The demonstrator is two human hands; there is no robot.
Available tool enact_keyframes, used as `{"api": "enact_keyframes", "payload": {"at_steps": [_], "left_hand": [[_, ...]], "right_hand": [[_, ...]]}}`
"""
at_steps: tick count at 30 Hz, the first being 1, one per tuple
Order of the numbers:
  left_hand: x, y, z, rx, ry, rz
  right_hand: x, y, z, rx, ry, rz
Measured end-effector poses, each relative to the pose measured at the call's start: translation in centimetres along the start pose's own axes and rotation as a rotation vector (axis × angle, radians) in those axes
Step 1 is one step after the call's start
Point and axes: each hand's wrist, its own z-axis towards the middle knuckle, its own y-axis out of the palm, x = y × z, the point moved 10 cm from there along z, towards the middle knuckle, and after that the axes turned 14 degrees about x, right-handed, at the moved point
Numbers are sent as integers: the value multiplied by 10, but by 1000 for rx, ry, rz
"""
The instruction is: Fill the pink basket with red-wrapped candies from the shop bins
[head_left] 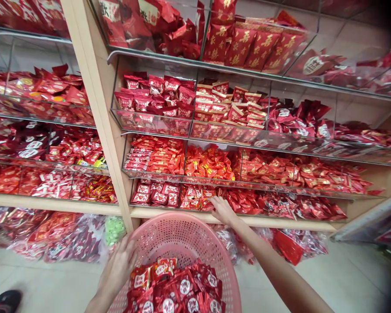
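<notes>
A pink perforated plastic basket stands in front of me, holding a heap of red wrapped candy packets with white round labels. My left hand grips the basket's left rim, fingers bent over its edge. My right hand reaches past the far rim to the lowest shelf. Its fingers are slightly bent and apart at small red-and-gold packets there, and nothing shows held in them. Left of these lie red packets with white squares; to the right are more red packets.
Tiered shelves with clear dividers and front lips hold many red packets. A wooden upright separates the two shelf units. Below, clear bags of packets lie on the tiled floor. A dark shoe shows at lower left.
</notes>
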Motion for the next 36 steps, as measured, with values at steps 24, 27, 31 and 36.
{"api": "enact_keyframes", "payload": {"at_steps": [24, 27, 31, 36], "left_hand": [[-4, 6, 0, -38, 30, 74], [-3, 5, 1, -26, 31, 62], [-2, 3, 1, -20, 34, 74], [-2, 3, 1, -24, 32, 82]], "right_hand": [[5, 32, 33, -127, -131, -33], [6, 34, 33, -131, -129, -47], [5, 28, 32, -83, -116, -47], [0, 19, 27, -18, -127, -21]]}}
